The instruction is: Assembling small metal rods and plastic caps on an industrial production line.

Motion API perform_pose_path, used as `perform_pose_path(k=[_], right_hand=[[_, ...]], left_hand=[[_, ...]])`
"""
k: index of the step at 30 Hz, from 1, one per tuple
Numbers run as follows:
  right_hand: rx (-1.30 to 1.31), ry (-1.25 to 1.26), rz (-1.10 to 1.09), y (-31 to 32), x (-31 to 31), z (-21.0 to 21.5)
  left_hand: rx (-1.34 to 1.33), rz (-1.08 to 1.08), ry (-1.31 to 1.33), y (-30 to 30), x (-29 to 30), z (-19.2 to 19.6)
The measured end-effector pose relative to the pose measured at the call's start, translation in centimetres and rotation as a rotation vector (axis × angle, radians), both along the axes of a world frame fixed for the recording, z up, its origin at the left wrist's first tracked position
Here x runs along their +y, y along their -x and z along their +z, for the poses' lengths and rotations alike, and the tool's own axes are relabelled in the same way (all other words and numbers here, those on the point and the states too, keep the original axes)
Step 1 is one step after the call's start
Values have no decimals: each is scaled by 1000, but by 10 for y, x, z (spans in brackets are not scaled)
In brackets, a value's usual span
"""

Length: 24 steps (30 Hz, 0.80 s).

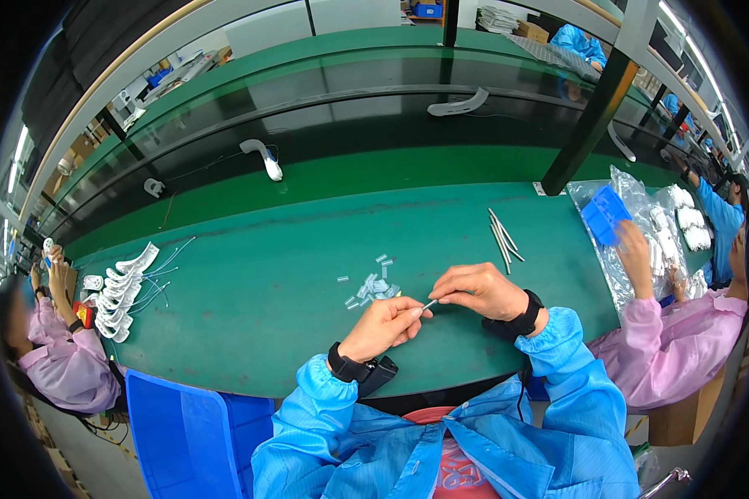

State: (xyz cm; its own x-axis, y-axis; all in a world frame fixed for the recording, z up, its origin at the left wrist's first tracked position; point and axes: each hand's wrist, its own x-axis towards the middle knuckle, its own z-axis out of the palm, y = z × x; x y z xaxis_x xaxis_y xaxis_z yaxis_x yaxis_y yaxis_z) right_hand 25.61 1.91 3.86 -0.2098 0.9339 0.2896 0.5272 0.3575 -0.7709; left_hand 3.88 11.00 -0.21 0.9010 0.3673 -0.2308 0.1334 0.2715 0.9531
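My left hand is closed in a pinch on a short, thin grey rod, near the front of the green bench. The fingertips of my right hand pinch the rod's other end. Most of the rod is hidden by my fingers. Just beyond my left hand lies a loose pile of small clear plastic tubes, a few of them scattered apart. Farther right, several slim metallic rods rest side by side on the bench.
White curved parts with cables stand in a row at left. A blue bin is below the bench edge. Co-workers in pink sit on both sides; the right one's hand is by a blue tray. White parts lie on the conveyor.
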Motion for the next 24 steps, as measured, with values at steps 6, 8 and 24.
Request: perform_pose_path(k=[6, 8, 24], right_hand=[[-82, -90, -20, 8, -3, -3], [-90, -40, -73, 6, -6, 5], [-114, -38, -132, 13, -24, -7]], left_hand=[[-44, 16, -28, -1, -3, -3], [-44, 32, -30, -1, -4, -2], [-6, 69, -173, -1, -6, -9]])
